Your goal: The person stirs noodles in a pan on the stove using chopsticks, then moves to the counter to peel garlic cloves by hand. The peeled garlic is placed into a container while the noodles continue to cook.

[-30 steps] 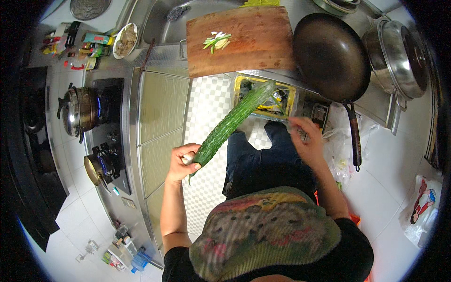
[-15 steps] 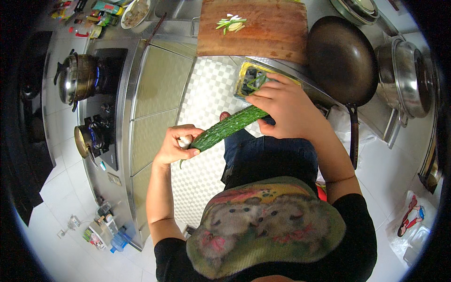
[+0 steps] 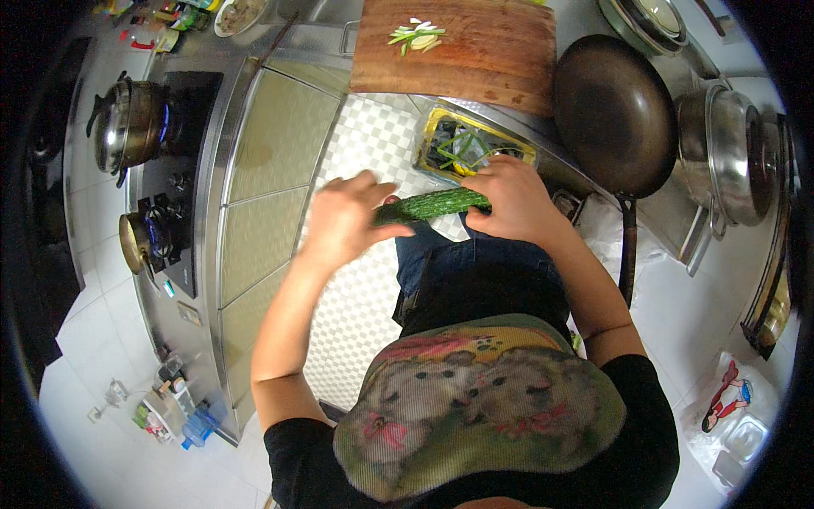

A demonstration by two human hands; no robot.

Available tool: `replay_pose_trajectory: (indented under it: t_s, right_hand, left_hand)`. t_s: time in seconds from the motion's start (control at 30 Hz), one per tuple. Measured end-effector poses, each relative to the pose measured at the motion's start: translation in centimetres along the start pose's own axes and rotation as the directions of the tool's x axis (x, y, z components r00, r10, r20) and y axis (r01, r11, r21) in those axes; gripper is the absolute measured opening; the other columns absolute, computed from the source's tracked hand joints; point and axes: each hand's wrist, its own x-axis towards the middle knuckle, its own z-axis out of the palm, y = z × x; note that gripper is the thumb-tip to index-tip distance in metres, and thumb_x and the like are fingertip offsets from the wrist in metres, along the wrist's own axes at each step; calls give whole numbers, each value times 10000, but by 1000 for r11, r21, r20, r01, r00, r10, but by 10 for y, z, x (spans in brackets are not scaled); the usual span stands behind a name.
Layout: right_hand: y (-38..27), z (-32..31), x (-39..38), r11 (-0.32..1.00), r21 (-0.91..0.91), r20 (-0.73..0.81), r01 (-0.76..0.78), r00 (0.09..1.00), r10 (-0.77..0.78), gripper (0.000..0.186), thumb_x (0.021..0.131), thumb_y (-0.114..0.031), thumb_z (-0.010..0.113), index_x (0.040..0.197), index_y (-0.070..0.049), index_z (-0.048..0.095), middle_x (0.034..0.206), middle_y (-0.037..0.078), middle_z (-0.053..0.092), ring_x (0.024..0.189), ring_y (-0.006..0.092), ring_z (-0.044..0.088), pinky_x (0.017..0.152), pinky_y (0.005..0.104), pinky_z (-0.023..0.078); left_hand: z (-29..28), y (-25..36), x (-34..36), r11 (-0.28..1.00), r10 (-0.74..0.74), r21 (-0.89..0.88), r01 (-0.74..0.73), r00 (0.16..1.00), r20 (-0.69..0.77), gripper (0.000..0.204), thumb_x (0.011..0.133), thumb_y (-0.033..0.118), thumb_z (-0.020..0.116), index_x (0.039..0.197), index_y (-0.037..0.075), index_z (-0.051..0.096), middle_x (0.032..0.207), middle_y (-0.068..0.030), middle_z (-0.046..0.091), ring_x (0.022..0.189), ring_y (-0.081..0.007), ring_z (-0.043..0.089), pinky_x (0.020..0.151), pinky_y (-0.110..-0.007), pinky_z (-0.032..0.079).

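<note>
A bumpy green cucumber (image 3: 428,204) lies crosswise between my hands above my lap. My right hand (image 3: 513,199) is closed round its right end. My left hand (image 3: 352,216) grips the left end, thumb along it, its upper fingers raised and slightly blurred. Just beyond is a yellow-rimmed bin (image 3: 428,131) with green trimmings and dark scraps inside. A wooden cutting board (image 3: 492,51) above the bin holds chopped white and green pieces (image 3: 415,36).
A large dark frying pan (image 3: 615,114) and steel basins (image 3: 729,157) occupy the right counter. At left, a lidded pot (image 3: 127,127) and a small pan (image 3: 134,242) stand on the stove (image 3: 191,110). Plastic bags (image 3: 721,407) hang or lie at lower right.
My right hand has come up from lower right onto the cucumber. My left hand has risen, bringing the cucumber from a steep diagonal to nearly level. The white item in my left hand no longer shows.
</note>
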Motion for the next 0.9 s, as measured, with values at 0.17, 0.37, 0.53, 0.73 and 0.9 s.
replay_pose_trajectory:
  t_s: [0.17,0.37,0.53,0.73,0.9]
  right_hand:
    - [-7,3,-1,997,75,-27,-23,999,25,264,635,-258,622,773,-33,626,715,150,607,738,327,581,755,419,448]
    - [1,10,-8,998,40,209,-52,977,42,345,761,-380,602,763,-35,596,701,168,608,682,364,586,655,455,453]
    - [11,9,-4,962,273,352,-9,931,-91,343,801,-385,574,787,-42,566,678,178,586,663,379,568,620,465,423]
    - [15,6,-6,882,461,291,97,922,-254,324,807,-347,569,763,-28,532,642,195,552,645,390,542,594,466,394]
    - [11,0,-8,863,493,362,113,875,-321,320,812,-336,566,762,-22,528,656,198,548,676,392,533,613,463,388]
  left_hand:
    - [46,30,29,957,118,266,-120,993,22,416,530,299,737,864,82,615,756,-23,520,768,-183,530,670,-313,397]
    - [62,12,37,938,243,225,-265,963,118,278,477,247,729,664,107,579,700,-4,520,750,-166,529,651,-303,396]
    - [48,0,43,913,397,9,-408,892,216,261,467,230,703,652,94,579,668,-8,518,680,-176,536,644,-304,406]
    - [43,-1,41,894,444,-160,-418,873,201,267,477,225,687,668,68,586,712,-18,561,695,-185,553,663,-305,415]
    - [37,4,36,860,476,-296,-416,863,171,287,470,220,691,670,47,582,701,-53,554,690,-208,558,650,-323,418]
